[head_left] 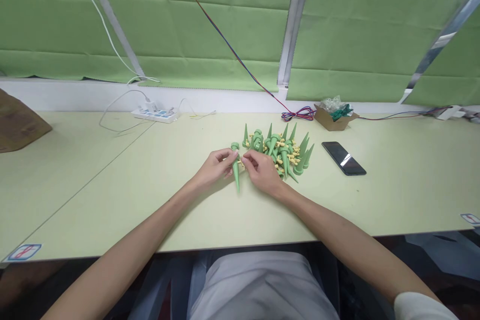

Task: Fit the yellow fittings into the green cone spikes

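Note:
Between the thumb and fingers of my left hand point(214, 166) is a green plant watering spike point(236, 177), its cap up and its tip towards me. My right hand point(264, 172) is closed in a pinch on a small yellow valve point(240, 162) at the spike's side. Fingertips hide most of that valve, so how far it sits in the spike cannot be seen. Just beyond my right hand lies a pile of similar green spikes point(274, 139) with yellow valves, some standing on their caps, others lying across each other.
A black phone point(339, 155) lies right of the pile. Behind it stands a small cardboard box point(333, 122) with clear and green material inside. A white power strip point(157, 115) and bundled red-blue wires point(299, 113) lie along the wall. A brown bag point(20, 125) is far left.

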`<state>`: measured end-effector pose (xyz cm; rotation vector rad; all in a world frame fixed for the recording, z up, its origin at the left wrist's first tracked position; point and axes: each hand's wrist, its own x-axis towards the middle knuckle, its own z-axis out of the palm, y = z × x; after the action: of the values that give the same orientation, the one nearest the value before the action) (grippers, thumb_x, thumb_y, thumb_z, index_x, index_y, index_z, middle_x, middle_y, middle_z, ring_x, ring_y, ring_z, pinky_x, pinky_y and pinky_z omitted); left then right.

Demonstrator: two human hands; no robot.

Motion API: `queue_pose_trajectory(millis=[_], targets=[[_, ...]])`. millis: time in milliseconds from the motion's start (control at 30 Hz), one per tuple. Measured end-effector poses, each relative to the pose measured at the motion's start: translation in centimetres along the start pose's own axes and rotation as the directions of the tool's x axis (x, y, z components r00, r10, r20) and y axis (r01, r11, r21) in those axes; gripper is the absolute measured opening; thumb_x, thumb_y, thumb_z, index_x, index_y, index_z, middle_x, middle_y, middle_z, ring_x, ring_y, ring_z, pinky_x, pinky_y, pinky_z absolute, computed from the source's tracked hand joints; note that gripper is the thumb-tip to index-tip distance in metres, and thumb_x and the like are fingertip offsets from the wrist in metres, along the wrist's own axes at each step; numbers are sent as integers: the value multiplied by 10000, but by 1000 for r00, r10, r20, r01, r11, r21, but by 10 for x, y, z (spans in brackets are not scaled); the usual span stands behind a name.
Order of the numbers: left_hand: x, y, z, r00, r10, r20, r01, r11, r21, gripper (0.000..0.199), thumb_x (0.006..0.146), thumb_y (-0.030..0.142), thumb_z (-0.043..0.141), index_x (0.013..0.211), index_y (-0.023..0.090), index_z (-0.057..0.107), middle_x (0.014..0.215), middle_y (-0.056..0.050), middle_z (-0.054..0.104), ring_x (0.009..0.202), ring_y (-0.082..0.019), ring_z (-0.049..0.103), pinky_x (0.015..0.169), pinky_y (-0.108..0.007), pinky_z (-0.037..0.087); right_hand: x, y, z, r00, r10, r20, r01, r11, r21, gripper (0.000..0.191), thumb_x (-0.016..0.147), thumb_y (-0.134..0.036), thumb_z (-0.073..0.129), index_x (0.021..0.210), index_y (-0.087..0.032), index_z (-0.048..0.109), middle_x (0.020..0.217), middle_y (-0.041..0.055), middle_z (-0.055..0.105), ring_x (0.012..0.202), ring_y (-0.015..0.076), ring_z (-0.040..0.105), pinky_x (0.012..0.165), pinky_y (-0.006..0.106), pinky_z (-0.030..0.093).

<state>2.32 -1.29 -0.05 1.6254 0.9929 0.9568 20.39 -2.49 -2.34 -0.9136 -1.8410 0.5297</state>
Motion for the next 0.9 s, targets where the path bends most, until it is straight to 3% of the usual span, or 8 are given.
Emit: queue_pose_trajectory(millis=[400,567,900], targets=[[-1,-1,1,999,16,-36,-12,993,120,441,878,599,645,746,182,586,527,38,453,484,-98,392,495,-258,276,0,0,1,999,35,-4,-35,999,4,258,964,-335,496,749,-199,537,612,-32,517,534,112,433,569,249,350],[-5,3,4,998,36,-46,-28,987,161,412,887,574,641,769,182,590,508,56,397,476,-91,349,477,-250,242,1,-1,1,994,105,-13,-105,994,31,255,930,-333,521,714,-199,532,589,-38,500,523,109,414,550,249,330],[-3,-2,7,959,270,-91,-222,909,354,317,919,456,620,783,171,650,817,-28,558,690,-133,499,553,-246,409,3,0,2,981,191,-35,-187,978,96,271,874,-344,559,651,-195,520,557,-47,446,513,103,372,528,257,293]])
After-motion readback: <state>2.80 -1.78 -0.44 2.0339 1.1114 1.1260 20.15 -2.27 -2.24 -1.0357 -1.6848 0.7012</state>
